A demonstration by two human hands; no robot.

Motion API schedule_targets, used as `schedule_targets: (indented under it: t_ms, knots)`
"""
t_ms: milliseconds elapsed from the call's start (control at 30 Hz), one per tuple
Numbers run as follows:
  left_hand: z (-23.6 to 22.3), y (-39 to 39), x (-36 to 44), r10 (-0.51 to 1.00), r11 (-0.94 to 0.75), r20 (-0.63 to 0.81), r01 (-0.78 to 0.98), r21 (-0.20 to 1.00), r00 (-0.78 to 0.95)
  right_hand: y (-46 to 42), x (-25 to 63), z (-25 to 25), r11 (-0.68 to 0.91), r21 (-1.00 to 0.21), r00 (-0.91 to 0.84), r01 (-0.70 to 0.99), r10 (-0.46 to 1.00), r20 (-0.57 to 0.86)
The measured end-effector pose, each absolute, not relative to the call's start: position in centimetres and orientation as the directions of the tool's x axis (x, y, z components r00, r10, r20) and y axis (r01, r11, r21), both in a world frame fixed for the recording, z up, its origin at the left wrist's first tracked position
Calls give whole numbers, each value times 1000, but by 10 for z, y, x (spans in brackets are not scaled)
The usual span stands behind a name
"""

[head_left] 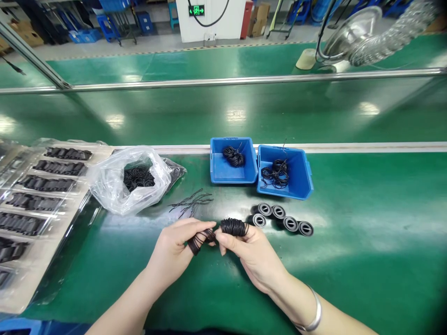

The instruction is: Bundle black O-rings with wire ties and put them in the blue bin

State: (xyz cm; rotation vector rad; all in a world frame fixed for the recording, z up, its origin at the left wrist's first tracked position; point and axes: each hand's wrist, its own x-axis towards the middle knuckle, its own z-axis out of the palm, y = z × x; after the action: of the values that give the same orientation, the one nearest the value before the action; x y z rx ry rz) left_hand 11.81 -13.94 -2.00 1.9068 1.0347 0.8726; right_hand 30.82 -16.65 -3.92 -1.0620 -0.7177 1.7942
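Two hands work over the green bench mat (349, 270) — the right hand (249, 256) pinches a stack of thin black rings (233, 227), probably rubber, its long axis lying sideways; the left hand (176, 246) closes on loose loops (199, 241) drooping just beside it.

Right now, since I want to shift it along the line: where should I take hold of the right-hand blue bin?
Grip the blue plastic bin by its near rim, coming from the near side and over the lip. That long edge is bare and within easy approach, while the black rubber rings lie inside. Avoid its left side: the other blue bin sits almost against it.
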Motion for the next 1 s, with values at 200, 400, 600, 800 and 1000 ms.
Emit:
schedule_targets:
  t_ms: [200,400,600,800,1000]
  knots:
    - [-26,-141,118,860,-434,249,381,816,445,-168,307,-42,-438,-820,-190,-369,899,-395]
    - [-19,-140,115,885,-253,91,306,918,457,-165,310,-38,-480,-714,-281,-510,878,-389]
    - [-24,-134,107,950,8,-162,497,868,267,-161,314,-39,-538,-550,-317,-640,836,-448]
    - [-23,-134,106,903,39,-217,433,901,371,-161,316,-38,-501,-554,-293,-665,857,-423]
    - [-21,-134,108,898,-162,-60,455,876,435,-160,318,-37,-490,-584,-310,-647,869,-385]
